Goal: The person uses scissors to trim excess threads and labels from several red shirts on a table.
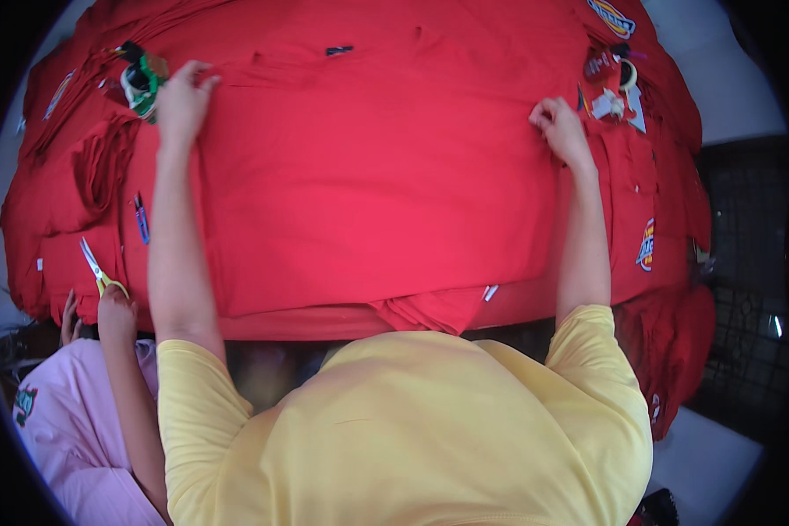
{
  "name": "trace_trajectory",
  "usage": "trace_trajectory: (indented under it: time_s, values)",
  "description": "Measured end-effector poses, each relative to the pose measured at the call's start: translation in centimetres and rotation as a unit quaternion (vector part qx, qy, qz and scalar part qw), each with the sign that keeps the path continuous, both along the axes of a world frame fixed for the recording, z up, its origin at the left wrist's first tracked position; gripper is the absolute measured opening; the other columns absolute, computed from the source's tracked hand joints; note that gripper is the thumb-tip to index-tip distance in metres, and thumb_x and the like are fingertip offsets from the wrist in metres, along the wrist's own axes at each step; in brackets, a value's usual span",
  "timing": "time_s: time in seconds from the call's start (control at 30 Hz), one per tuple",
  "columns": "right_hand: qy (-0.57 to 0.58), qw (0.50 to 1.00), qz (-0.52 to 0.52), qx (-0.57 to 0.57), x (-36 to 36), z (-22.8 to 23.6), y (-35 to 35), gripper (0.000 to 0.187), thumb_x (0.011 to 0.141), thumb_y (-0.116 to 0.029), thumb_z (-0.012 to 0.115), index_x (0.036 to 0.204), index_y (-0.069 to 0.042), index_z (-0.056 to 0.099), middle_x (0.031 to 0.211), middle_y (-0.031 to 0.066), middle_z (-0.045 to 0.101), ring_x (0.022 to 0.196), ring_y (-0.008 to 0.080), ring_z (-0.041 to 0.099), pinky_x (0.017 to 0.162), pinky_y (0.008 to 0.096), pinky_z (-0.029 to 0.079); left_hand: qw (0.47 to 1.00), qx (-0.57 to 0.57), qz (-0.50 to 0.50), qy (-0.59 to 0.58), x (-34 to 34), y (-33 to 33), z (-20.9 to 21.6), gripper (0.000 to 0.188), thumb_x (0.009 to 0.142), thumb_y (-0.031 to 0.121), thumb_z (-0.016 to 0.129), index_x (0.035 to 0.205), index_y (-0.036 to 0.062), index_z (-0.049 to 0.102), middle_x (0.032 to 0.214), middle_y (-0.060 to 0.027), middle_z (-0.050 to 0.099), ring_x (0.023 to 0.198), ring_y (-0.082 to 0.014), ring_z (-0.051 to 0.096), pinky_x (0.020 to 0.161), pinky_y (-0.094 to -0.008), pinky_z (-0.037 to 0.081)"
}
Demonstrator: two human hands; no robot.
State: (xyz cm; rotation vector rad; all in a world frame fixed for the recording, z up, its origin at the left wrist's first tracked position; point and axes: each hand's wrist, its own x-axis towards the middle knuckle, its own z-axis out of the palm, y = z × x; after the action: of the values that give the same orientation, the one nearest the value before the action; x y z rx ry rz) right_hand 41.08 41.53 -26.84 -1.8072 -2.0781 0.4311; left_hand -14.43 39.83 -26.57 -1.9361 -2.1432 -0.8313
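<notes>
A red T-shirt (377, 193) lies spread flat in front of me, its hem toward my body and a bunched fold at the near edge. Both my arms reach over it to its far corners. My left hand (182, 98) is at the far left corner, its fingers closed on the cloth beside a cluster of small tools. At the far right corner my right hand (563, 130) has curled fingers pinching the shirt's edge. The cloth between the hands looks smooth, with slight creases along the far side.
More red shirts (70, 180) cover the table around. Tape rolls and small tools (140, 83) sit far left; another tape roll (628, 75) lies far right. A blue cutter (141, 217) rests at left. Near left, a co-worker's hand (117, 314) holds yellow-handled scissors (103, 277).
</notes>
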Motion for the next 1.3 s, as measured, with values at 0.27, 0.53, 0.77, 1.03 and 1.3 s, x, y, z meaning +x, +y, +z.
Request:
trace_trajectory:
  time_s: [0.27,0.53,0.77,1.03,1.3]
  values:
    - [-0.016,0.965,0.056,0.256,-3.3,5.9,8.3,0.004,0.076,-0.005,0.058,0.075,-0.002,0.06,0.083,0.0178,0.056,0.081,0.0334,0.058,0.074,0.0391,0.047,0.98,-0.059,0.099,-0.165,-6.6,5.0,7.6,0.036,0.085,0.032,0.063,0.11,0.006,0.062,0.088,-0.0087,0.068,0.075,-0.0179,0.066,0.075,-0.0313,0.049]
    - [-0.005,0.954,0.209,0.217,-21.9,-1.0,-5.2,0.024,0.085,-0.019,0.054,0.106,-0.007,0.058,0.133,0.0156,0.045,0.133,0.036,0.031,0.1,0.0727,0.014,0.986,-0.04,-0.163,-0.017,11.9,-2.8,0.0,0.043,0.096,0.034,0.044,0.127,0.0056,0.052,0.133,-0.0176,0.048,0.128,-0.031,0.041,0.107,-0.041,0.03]
    - [-0.152,0.959,0.066,0.23,-15.1,-8.3,-5.7,0.021,0.089,-0.018,0.048,0.101,-0.003,0.056,0.133,0.018,0.047,0.131,0.0352,0.035,0.105,0.065,0.018,0.959,-0.101,0.021,0.264,8.4,-7.7,-6.1,0.057,0.092,0.051,0.04,0.143,0.0266,0.032,0.151,0.0058,0.026,0.141,-0.0228,0.018,0.107,-0.0649,0.007]
    - [-0.051,0.967,-0.105,0.228,-7.1,-7.0,-6.9,0.011,0.091,-0.014,0.05,0.098,-0.005,0.051,0.133,0.0176,0.047,0.132,0.0336,0.035,0.107,0.0617,0.013,0.987,-0.037,0.071,0.136,3.0,-16.7,-8.5,0.061,0.09,0.044,0.051,0.143,0.0206,0.033,0.151,-0.0058,0.025,0.14,-0.0312,0.016,0.109,-0.0596,0.009]
    - [-0.179,0.959,-0.066,0.212,-4.7,-6.0,-16.4,0.014,0.089,-0.02,0.056,0.098,-0.01,0.056,0.129,0.0117,0.052,0.128,0.0287,0.041,0.107,0.0566,0.02,0.986,-0.155,0.0,0.063,3.7,-31.3,-8.5,0.053,0.088,0.029,0.057,0.137,0.0137,0.043,0.146,-0.0104,0.033,0.137,-0.0305,0.026,0.111,-0.0525,0.015]
